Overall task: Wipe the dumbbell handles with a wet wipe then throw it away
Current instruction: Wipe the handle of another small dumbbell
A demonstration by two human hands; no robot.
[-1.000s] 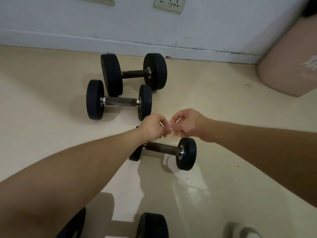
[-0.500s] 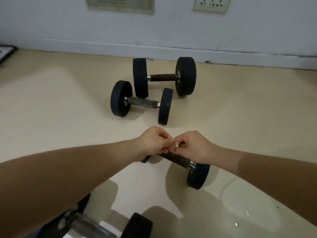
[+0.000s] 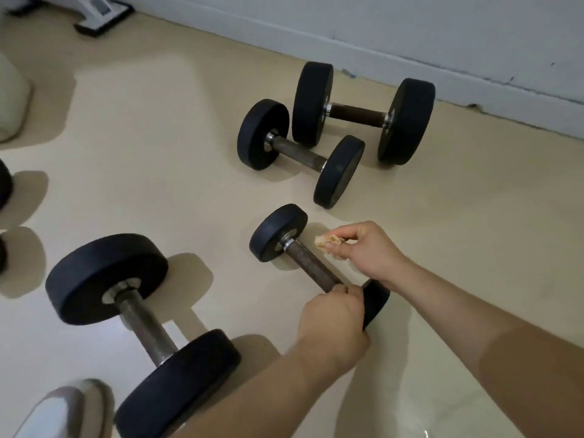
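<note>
A small black dumbbell (image 3: pixel 303 260) with a dark metal handle lies on the floor in the middle. My left hand (image 3: pixel 331 324) grips the near end of that handle, next to the near weight. My right hand (image 3: pixel 363 248) hovers just right of the handle and pinches a small crumpled, stained wet wipe (image 3: pixel 328 241) between thumb and fingers. The wipe is close to the handle's far end but apart from it.
Two more dumbbells (image 3: pixel 300 153) (image 3: pixel 360 113) lie side by side near the white wall. A larger dumbbell (image 3: pixel 139 324) lies at the near left. A shoe tip (image 3: pixel 53 412) shows at the bottom left, dark weights at the left edge, a white appliance (image 3: pixel 98 14) top left.
The view has swung left and downward. My hands, held together over the small dumbbell before, have parted: the left now grips the handle's near end, the right holds the wipe alone.
</note>
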